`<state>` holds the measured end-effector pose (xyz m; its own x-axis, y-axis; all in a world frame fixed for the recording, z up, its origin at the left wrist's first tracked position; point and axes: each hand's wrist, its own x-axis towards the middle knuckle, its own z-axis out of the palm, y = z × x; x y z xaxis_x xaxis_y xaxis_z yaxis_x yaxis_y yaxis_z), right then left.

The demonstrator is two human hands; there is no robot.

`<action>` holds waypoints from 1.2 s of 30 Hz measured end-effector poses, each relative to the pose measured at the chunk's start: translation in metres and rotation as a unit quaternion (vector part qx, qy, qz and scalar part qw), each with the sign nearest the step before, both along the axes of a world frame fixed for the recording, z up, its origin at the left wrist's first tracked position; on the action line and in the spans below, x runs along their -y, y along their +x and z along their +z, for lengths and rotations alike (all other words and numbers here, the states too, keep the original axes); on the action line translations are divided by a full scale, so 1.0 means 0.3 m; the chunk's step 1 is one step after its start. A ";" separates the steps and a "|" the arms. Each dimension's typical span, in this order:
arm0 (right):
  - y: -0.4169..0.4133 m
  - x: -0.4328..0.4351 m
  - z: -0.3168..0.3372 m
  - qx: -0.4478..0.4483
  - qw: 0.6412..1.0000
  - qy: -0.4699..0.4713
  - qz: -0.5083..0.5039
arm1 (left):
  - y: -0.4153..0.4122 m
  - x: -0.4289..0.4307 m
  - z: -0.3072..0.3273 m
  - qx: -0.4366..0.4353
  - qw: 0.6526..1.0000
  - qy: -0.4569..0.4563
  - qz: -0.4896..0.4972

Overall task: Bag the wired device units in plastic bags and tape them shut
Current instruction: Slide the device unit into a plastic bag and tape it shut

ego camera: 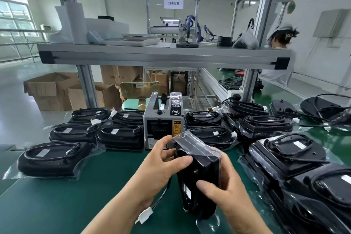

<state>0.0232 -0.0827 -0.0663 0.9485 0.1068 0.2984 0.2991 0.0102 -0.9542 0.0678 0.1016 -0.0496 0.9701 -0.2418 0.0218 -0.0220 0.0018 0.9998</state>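
I hold the bag flap (179, 137) folded with my left hand (161, 165) and grip the unit (201, 171) with my right hand (225, 194), ready for the tape dispenser (163, 119) just ahead.

The glossy black plastic device unit (201, 173) at five o'clock sits in a clear, shiny plastic bag (197, 146) streaked with pale reflections. A small white sticker (188, 191) shows on the unit's side. Thin black wires (161, 198) end in a white plastic connector (145, 214) at six o'clock. The flat table mat (85, 205) is plain deep green. At the centre, the boxy metal tape dispenser (152, 118) is light grey, with an orange-yellow warning label (176, 128) printed in black. The bagged black units (51, 159) at nine o'clock carry white stickers. The cardboard boxes (51, 91) at ten o'clock are plain brown.
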 end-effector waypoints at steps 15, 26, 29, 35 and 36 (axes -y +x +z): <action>-0.043 0.042 0.130 0.097 0.978 0.067 -0.173 | -0.038 0.073 -0.003 0.060 0.991 0.116 0.024; -0.019 0.010 0.083 0.043 0.977 0.049 -0.201 | -0.039 0.089 0.006 0.075 0.986 0.146 0.034; -0.017 0.010 0.080 0.017 0.960 0.162 -0.226 | -0.045 0.078 0.012 0.070 0.986 0.152 0.029; -0.040 0.003 0.079 -0.001 0.966 0.157 -0.204 | -0.039 0.065 0.010 0.067 0.985 0.156 0.014; -0.041 0.006 0.074 -0.016 0.969 0.153 -0.194 | -0.036 0.066 0.013 0.066 0.985 0.159 0.008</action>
